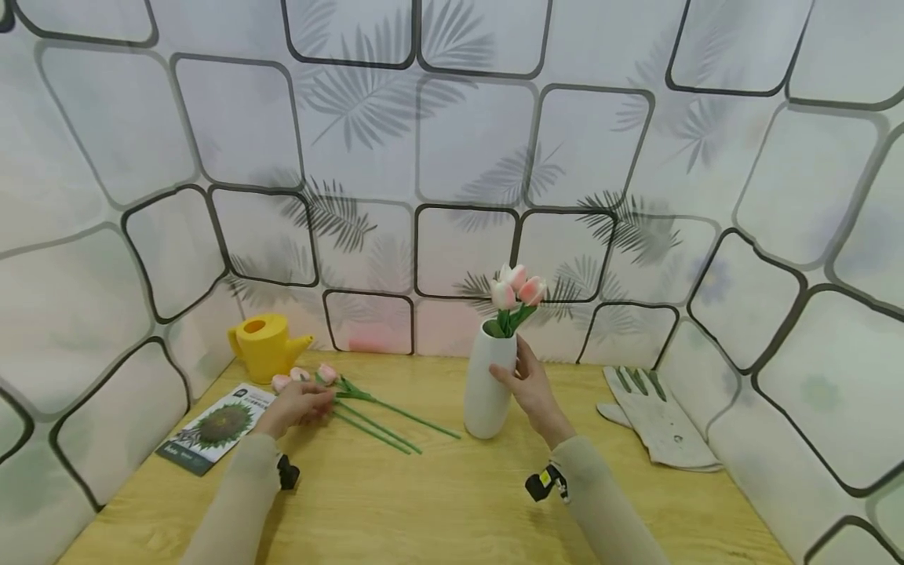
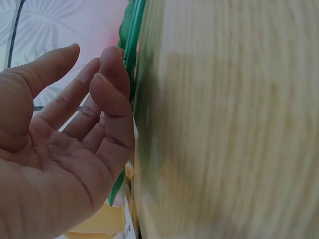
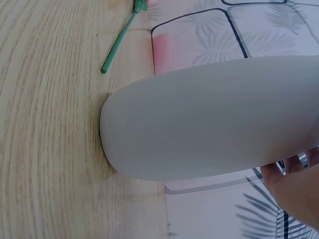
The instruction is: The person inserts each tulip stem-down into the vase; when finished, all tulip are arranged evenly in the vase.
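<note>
A white vase stands upright on the table, with several pink-and-white tulips in its mouth. My right hand holds the vase by its right side, thumb in front. In the right wrist view the vase fills the middle, and part of the hand shows at its edge. Three loose tulips lie on the left, stems pointing right. Over them is my left hand. In the left wrist view its fingers bend loosely against a green stem, the thumb apart from them.
Behind the left hand stands a yellow watering can. A seed packet with a flower picture lies to its front left. White gloves with green-striped fingers lie at the right. Patterned cloth walls border the wooden table.
</note>
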A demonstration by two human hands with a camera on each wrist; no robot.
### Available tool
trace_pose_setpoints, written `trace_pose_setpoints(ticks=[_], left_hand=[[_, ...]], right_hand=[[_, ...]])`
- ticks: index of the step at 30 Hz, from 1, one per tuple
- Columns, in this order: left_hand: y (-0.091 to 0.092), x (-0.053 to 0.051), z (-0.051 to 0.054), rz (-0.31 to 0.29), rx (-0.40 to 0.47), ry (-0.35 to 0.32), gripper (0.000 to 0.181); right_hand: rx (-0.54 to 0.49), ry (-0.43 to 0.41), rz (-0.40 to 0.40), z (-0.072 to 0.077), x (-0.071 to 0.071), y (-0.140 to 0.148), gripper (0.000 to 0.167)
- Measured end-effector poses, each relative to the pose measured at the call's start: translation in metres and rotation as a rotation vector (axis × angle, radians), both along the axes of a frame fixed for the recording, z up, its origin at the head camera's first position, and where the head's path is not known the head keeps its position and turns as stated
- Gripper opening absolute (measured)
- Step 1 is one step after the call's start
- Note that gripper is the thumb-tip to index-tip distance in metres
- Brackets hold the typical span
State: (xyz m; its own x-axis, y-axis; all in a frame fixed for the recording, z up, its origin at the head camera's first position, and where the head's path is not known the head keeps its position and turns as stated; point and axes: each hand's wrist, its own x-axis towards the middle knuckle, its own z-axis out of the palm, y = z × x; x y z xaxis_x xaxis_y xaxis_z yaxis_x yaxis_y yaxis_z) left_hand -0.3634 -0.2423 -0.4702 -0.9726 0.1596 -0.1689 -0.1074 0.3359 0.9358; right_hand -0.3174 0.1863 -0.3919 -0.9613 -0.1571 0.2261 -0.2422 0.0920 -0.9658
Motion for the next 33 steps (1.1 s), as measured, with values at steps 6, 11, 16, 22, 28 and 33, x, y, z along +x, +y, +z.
trace_pose_setpoints(ticks=[6, 11, 16, 22, 28, 33], left_hand=[[-0.004, 0.004, -0.006, -0.017, -0.016, -0.007, 0.043], [-0.005, 0.005, -0.007, -0.004, -0.053, 0.012, 0.04], [0.001, 0.001, -0.008, -0.02, -0.115, 0.036, 0.029], [0.004, 0.001, -0.009, 0.005, -0.136, 0.042, 0.023], [0.001, 0.002, -0.01, -0.025, -0.058, 0.037, 0.025], [-0.002, 0.003, -0.01, -0.027, -0.011, 0.062, 0.03]], right_hand=[[-0.02, -0.001, -0.004, -0.015, -0.013, 0.001, 0.082], [-0.018, 0.033, -0.008, -0.022, -0.022, 0.0, 0.082], [-0.014, 0.042, -0.028, -0.022, -0.021, 0.001, 0.081], [-0.011, -0.001, -0.021, -0.02, -0.019, 0.003, 0.083], [-0.002, -0.009, -0.011, -0.003, -0.003, 0.001, 0.083], [0.001, -0.01, -0.011, 0.001, 0.002, -0.001, 0.082]])
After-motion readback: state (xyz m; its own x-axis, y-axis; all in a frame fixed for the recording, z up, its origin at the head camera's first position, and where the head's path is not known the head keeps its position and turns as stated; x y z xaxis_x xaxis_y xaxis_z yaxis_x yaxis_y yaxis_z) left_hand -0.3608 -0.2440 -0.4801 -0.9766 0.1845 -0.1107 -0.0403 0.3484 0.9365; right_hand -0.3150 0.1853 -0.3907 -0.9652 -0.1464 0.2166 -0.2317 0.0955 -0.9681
